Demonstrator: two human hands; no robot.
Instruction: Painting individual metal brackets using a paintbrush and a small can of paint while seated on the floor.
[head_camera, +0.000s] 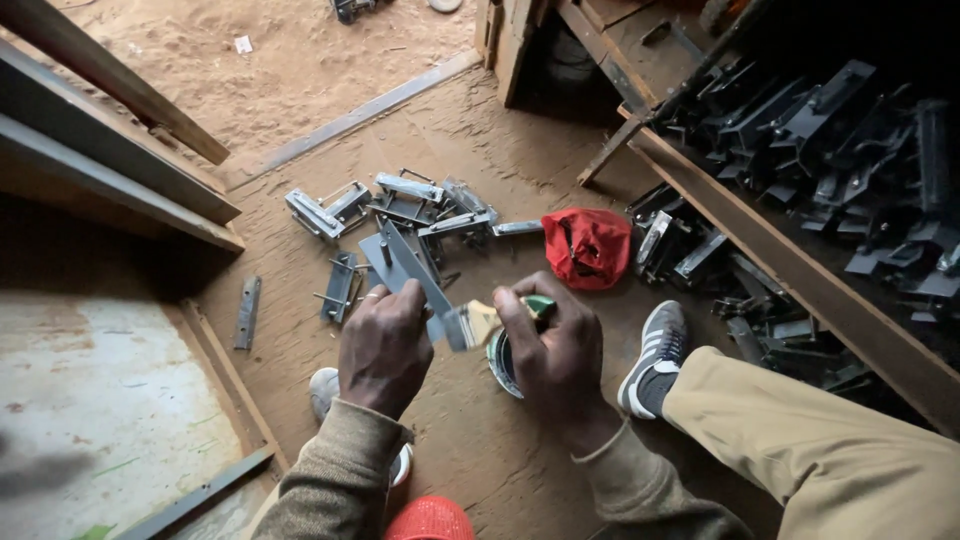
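Head view, and the left hand (383, 345) has its fingers clamped on a grey metal bracket (405, 268), held up over the dusty floor (480, 440). Right hand (552, 350) grips a paintbrush (470, 324), bristles touching the bracket, just above a small paint tin (503, 362). More grey brackets (400, 205) lie beyond, beside a red bag (588, 246).

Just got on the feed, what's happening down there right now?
A person sits on the floor painting metal parts. The left hand holds up a grey metal bracket, and the right hand puts a paintbrush to it, above an open paint can. More brackets and a red cloth lie ahead.
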